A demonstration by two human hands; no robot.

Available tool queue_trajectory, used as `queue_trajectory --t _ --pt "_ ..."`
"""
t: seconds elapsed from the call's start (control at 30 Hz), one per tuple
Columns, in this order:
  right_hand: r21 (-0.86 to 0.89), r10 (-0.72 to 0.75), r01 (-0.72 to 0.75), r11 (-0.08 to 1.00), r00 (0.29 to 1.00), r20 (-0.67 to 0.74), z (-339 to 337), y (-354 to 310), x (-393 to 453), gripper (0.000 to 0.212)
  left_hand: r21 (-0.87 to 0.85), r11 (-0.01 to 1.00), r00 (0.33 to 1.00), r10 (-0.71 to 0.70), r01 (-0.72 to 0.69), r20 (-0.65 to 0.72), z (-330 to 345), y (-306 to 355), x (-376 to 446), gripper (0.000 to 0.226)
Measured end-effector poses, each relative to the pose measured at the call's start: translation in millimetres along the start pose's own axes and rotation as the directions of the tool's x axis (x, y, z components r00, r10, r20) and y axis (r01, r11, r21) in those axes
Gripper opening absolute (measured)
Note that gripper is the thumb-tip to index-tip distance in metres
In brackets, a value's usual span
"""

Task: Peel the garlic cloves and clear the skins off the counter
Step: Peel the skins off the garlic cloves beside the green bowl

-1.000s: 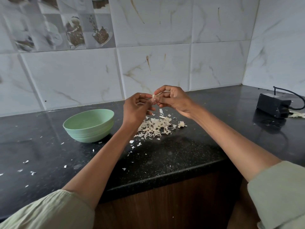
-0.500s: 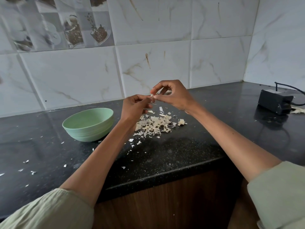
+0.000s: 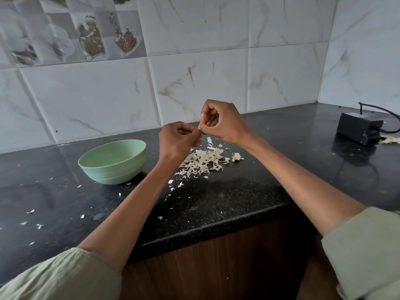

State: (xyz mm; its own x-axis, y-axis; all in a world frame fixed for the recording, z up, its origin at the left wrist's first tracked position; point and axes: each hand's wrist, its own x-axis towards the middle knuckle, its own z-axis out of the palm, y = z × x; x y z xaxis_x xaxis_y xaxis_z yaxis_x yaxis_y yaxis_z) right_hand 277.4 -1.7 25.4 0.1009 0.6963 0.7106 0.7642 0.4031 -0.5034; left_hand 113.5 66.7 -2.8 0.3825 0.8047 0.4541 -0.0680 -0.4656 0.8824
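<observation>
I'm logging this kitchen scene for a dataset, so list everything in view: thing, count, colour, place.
bowl: one, pale green, on the counter left of the hands; contents not visible.
pile of garlic skins: one heap, off-white, on the counter below the hands.
loose skin flakes: many, white, scattered over the counter's left and middle.
counter: one, black speckled, wood front below.
black box: one, with cable, far right on the counter.
wall tiles: white marbled, behind the counter; a pictured tile at upper left.
garlic clove: one, pale, pinched between both hands, mostly hidden.
left hand: pinches the clove.
right hand: pinches the clove.
sleeves: two, pale green, at the bottom corners.
</observation>
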Motion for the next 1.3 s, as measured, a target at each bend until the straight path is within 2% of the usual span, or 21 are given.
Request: queue_trajectory --t 0.1,0.3,0.47,0.6,0.73,0.93,1.3 --pt "0.011 0.026 -0.026 1.0 1.0 -0.011 -0.5 1.7 0.0 0.018 -0.043 0.999 1.0 -0.02 0.021 0.016 0.4 -0.7 0.1 0.011" --pt "0.158 0.152 -0.143 0.977 0.987 -0.044 -6.4 7.1 3.7 0.028 -0.236 0.969 0.992 -0.05 0.075 0.112 -1.9 3.7 -1.4 0.02" --pt "0.216 0.231 -0.24 0.946 0.971 0.065 -5.6 11.3 3.6 0.018 -0.314 0.944 0.99 -0.061 0.099 0.127 -1.8 3.3 2.3 0.008" --pt "0.065 0.135 -0.14 0.988 0.988 0.071 -4.0 7.1 1.8 0.007 -0.282 0.95 0.989 -0.111 0.134 0.098 -2.6 0.3 5.5 0.01" --pt "-0.031 -0.017 0.017 0.999 1.0 0.019 -4.6 2.1 1.7 0.009 -0.205 0.967 0.988 -0.142 0.15 0.056 -1.4 -4.1 8.4 0.011" --pt "-0.007 -0.01 0.01 1.0 0.999 0.04 -5.0 -0.1 1.9 0.013 -0.155 0.978 0.991 -0.131 0.136 0.041 0.3 -5.3 8.5 0.016" --pt "-0.099 -0.043 0.048 0.994 0.998 0.055 4.5 0.4 -0.5 0.021 -0.242 0.958 0.988 -0.151 0.155 0.033 0.6 -4.9 6.6 0.014"
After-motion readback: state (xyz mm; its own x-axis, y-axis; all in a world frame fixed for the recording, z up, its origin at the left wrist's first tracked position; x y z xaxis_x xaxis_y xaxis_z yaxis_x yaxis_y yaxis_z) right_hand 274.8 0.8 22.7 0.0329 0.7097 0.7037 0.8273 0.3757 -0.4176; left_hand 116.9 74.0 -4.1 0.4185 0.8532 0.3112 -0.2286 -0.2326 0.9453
